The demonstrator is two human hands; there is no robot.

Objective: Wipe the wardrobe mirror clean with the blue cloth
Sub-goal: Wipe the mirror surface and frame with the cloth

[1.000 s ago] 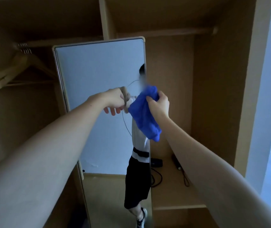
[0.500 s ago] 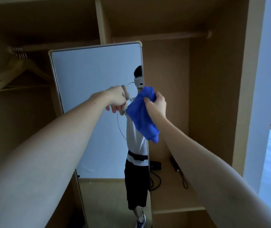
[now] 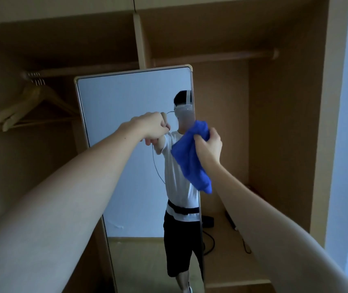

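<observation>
head view: an open wooden wardrobe (image 3: 274, 123) fills the frame, its panels matte tan and flat. a round wooden rail (image 3: 211, 57) crosses the upper right, and a second rail at upper left carries a bunch of pale wooden hangers (image 3: 20, 108) with curved shoulders. at lower right a small black box (image 3: 208, 222) and a thin dark cable (image 3: 210, 244) lie on the wardrobe's bottom shelf (image 3: 228, 261), partly hidden behind the right forearm.

the mirror (image 3: 126, 115) stands in the centre of the frame, a tall panel with a thin pale frame and rounded top corners. its glass is smooth and reflects a grey-blue wall and the person standing, with a faint mark low on the glass. both forearms reach in from the lower corners and cover part of it.

the left hand (image 3: 149, 129) is curled closed against the glass at mid-frame; whether it holds anything cannot be told. the right hand (image 3: 209, 148) pinches the blue cloth (image 3: 192, 157) at the mirror's right edge. the cloth is soft, bright blue and bunched, hanging down in loose folds over the frame.
</observation>
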